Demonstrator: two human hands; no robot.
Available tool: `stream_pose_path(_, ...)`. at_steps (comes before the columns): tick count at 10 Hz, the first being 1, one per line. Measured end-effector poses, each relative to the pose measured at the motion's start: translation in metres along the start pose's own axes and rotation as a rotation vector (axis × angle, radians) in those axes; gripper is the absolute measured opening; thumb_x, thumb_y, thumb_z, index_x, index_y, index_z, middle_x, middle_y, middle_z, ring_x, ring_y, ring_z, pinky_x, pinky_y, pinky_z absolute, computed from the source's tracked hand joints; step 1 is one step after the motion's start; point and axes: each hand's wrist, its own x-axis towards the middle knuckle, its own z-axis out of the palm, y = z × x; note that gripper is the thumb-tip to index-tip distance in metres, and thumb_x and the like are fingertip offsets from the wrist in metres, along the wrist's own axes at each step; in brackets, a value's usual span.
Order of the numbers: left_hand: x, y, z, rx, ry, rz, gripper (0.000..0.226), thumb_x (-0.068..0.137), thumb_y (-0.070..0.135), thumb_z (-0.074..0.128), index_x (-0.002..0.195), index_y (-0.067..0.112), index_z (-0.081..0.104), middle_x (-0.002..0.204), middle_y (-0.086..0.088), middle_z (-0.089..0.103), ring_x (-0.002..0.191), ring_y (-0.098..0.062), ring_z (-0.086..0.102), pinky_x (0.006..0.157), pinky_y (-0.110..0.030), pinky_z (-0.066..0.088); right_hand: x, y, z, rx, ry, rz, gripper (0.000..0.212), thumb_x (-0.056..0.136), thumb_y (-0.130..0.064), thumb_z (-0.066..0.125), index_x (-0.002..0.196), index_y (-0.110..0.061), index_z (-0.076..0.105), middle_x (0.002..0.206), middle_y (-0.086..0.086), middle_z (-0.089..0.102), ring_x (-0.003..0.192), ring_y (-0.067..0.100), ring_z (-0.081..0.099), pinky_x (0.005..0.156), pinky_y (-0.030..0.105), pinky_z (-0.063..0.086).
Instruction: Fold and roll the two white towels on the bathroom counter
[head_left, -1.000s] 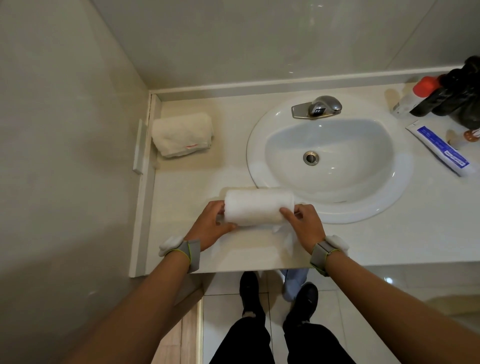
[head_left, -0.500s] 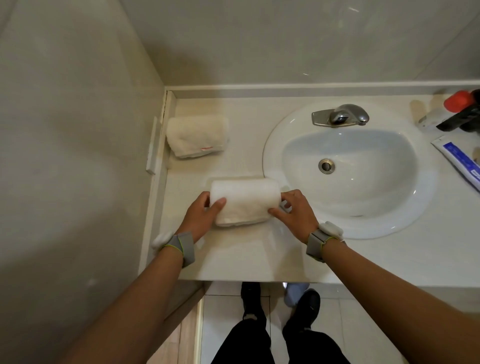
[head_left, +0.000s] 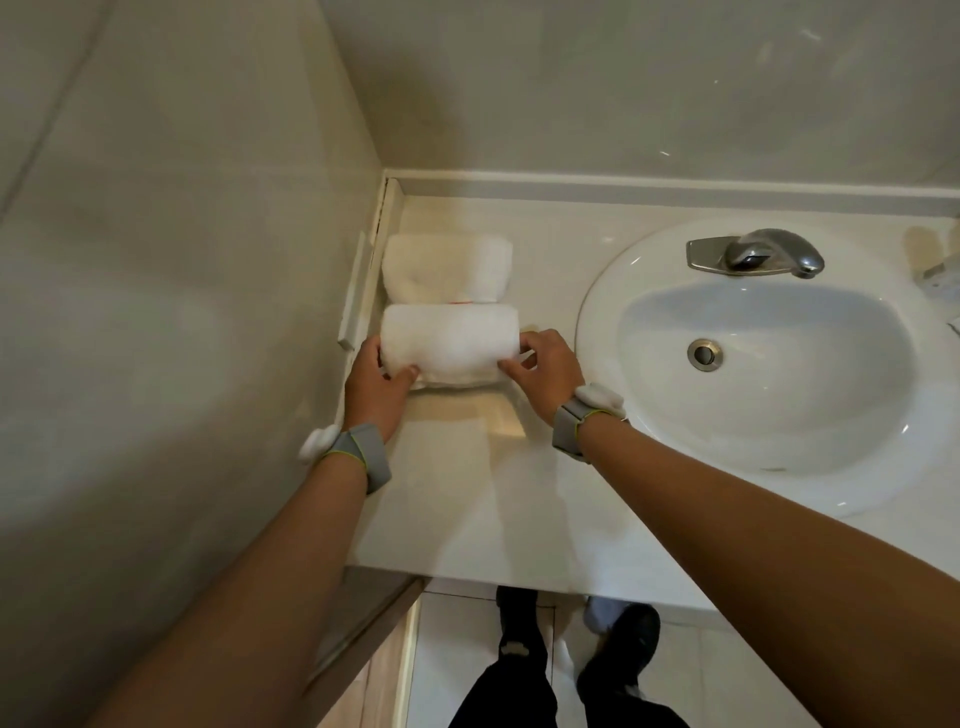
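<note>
Two rolled white towels lie side by side in the counter's back left corner. The nearer rolled towel sits against the farther rolled towel, which shows a small red tag at its near edge. My left hand grips the nearer roll's left end, thumb on its front. My right hand grips the right end, fingers curled round it. Both wrists wear grey bands.
A white oval sink with a chrome faucet takes up the right side of the counter. The left wall and a raised ledge bound the towels. My shoes stand on the tiled floor below the counter edge.
Both hands carried the rolled towel away from the counter's front, back and left, until it lies against the other roll by the wall.
</note>
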Motion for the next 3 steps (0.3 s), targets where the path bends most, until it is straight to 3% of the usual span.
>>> stream_pose_path(2,-0.001,-0.005,0.008,0.061,0.042,-0.050,0.048,0.085,0.015,0.072,0.129,0.014,0.054,0.124,-0.007,0.064,0.112,-0.026,0.061,0.089,-0.030,0.046,0.001,0.002,0.002,-0.014,-0.033,0.001,0.032,0.086,-0.033,0.069,0.112,-0.015,0.066,0.113,0.007,0.057,0.083,0.019,0.062,0.080,0.034,0.051)
stream_pose_path(3,-0.008,0.000,0.008,0.045,0.057,-0.025,0.063,0.083,0.013,0.073,0.140,0.016,0.048,0.132,-0.003,0.061,0.118,-0.023,0.059,0.095,-0.031,0.046,-0.011,0.009,-0.007,0.045,-0.020,0.026,0.038,0.087,-0.033,0.069,0.122,-0.019,0.063,0.117,0.005,0.057,0.088,0.017,0.063,0.084,0.032,0.052)
